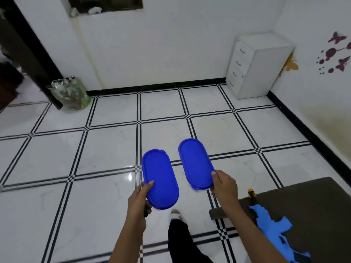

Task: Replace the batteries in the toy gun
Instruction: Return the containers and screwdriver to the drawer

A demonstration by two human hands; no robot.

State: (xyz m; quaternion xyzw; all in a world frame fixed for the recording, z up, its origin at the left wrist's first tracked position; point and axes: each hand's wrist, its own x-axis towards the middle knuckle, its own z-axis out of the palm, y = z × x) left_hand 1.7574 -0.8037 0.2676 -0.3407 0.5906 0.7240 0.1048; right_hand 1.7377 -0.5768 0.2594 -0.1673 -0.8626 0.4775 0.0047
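Note:
I hold two oval containers with blue lids above the tiled floor. My left hand (139, 199) grips the near end of the left blue-lidded container (160, 177), thumb on the lid, along with a thin screwdriver whose dark handle shows under the palm. My right hand (224, 185) grips the near end of the right blue-lidded container (195, 162). The blue toy gun (273, 224), with a yellow and black muzzle tip, lies on a dark table (313, 205) at the lower right, partly behind my right forearm. No batteries are in sight.
A white drawer cabinet (256, 67) stands in the far right corner. A green bag (70, 93) leans against a dark door frame (32, 52) at the far left. My leg in dark trousers (182, 242) is below the containers.

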